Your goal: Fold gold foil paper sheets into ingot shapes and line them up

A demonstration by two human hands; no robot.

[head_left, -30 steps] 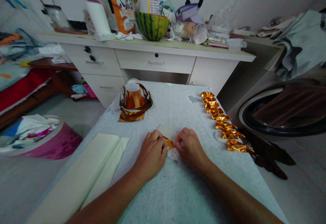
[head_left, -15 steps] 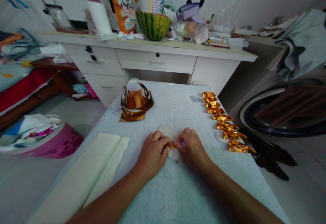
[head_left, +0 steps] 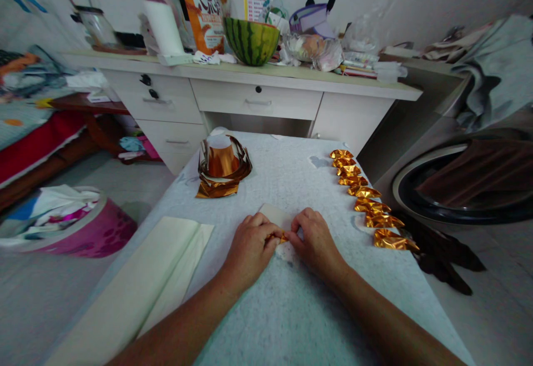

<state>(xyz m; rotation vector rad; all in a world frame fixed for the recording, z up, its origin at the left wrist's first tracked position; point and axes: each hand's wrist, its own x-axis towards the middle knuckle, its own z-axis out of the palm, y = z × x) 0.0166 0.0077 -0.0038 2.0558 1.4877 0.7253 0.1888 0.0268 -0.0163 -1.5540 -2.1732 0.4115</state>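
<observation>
Between my two hands, over the middle of the cloth-covered table (head_left: pixel 266 321), is a small piece of gold foil paper (head_left: pixel 283 237). My left hand (head_left: pixel 255 244) pinches its left end, and most of the piece is hidden by the fingers. The fingertips of my right hand (head_left: pixel 312 238) are closed at its right end. Just beyond the fingers lies a pale paper sheet (head_left: pixel 275 215). Folded gold foil pieces (head_left: pixel 361 191) form a row along the table's right side. At the back left, loose gold foil sheets (head_left: pixel 219 189) curl around a gold foil-covered cone (head_left: pixel 221 158).
A stack of cream paper (head_left: pixel 137 282) lies along the table's left side. Behind stands a white desk (head_left: pixel 254 96) with a watermelon-patterned bowl (head_left: pixel 252 41) on top. A pink bin (head_left: pixel 104 227) is on the floor at left, a washing machine (head_left: pixel 400 177) at right.
My right fingertips have shifted slightly around the end of the gold foil paper, and less of it shows. My left hand stays almost in place.
</observation>
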